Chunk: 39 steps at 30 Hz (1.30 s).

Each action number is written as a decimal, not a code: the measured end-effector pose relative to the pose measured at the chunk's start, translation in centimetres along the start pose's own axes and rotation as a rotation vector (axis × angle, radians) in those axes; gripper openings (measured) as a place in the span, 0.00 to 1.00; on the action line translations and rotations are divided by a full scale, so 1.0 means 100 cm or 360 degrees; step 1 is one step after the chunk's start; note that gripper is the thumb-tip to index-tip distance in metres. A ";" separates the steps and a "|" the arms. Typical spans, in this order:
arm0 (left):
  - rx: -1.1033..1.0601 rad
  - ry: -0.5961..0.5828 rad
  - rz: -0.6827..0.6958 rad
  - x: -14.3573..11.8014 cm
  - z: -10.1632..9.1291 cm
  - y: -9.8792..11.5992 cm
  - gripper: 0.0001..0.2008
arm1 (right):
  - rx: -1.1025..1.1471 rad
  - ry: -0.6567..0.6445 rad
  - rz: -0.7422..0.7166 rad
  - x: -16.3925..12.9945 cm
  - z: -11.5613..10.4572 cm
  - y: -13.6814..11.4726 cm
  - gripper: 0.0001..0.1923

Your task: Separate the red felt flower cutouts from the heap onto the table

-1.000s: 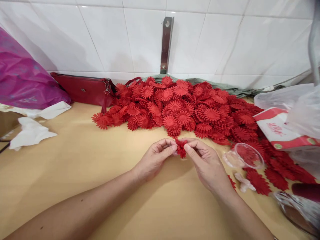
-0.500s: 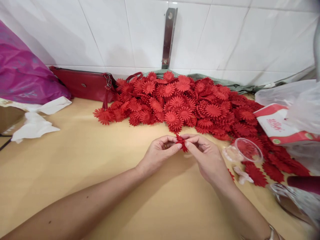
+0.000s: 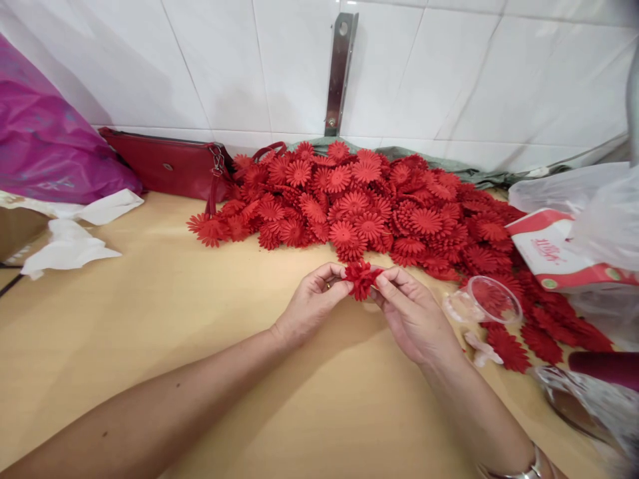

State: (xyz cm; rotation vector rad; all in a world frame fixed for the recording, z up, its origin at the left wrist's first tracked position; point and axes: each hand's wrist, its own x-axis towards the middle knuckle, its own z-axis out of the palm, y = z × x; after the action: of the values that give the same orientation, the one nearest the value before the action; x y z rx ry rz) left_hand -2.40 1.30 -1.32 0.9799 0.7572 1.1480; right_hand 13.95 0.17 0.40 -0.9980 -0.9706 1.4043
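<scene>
Both hands pinched one red flower [image 3: 360,279] between them: the left hand [image 3: 314,301] closed thumb and forefinger on its left edge, and the right hand [image 3: 412,313] closed thumb and fingers on its right edge, so that the flower was held just above the table [image 3: 150,319] with its petals fanned out toward the camera. Taking the flower as the landmark, a large heap [image 3: 379,206] of like red flowers lay just behind it, reaching back to the tiled wall [image 3: 449,73] and trailing off to its right. A clear plastic cup [image 3: 486,301] lay on its side to the right of the flower, near the right hand, with a small pale scrap [image 3: 482,351] on the table in front of the cup. Farther right sat a red-and-white box [image 3: 559,256] inside a clear bag [image 3: 594,199]. Behind and to the left of the flower, a red purse [image 3: 164,165] leaned against the wall, touching the heap's left end. Well to the left lay crumpled white paper [image 3: 70,243], with a magenta bag [image 3: 44,146] behind it. A metal bracket [image 3: 340,73] was fixed upright on the wall straight behind the flower, beyond the heap. A bracelet [image 3: 529,469] showed on the right wrist.
</scene>
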 end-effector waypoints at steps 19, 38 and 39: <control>0.0101 0.0520 0.0301 0.005 0.001 -0.007 0.14 | 0.0443 0.0291 -0.0071 0.008 -0.002 0.011 0.15; 0.0620 0.0206 0.0295 0.002 0.001 0.001 0.10 | -0.0414 0.0091 -0.0170 -0.004 -0.001 0.011 0.14; 0.0604 0.0222 0.0286 0.002 0.000 0.001 0.11 | -0.0551 0.0162 -0.0277 -0.005 -0.001 0.010 0.15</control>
State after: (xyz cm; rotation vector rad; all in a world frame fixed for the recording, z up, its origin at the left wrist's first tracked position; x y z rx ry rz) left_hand -2.40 1.55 -1.24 1.3141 1.0407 1.2637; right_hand 13.75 -0.36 -0.57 -1.1944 -1.2190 1.0517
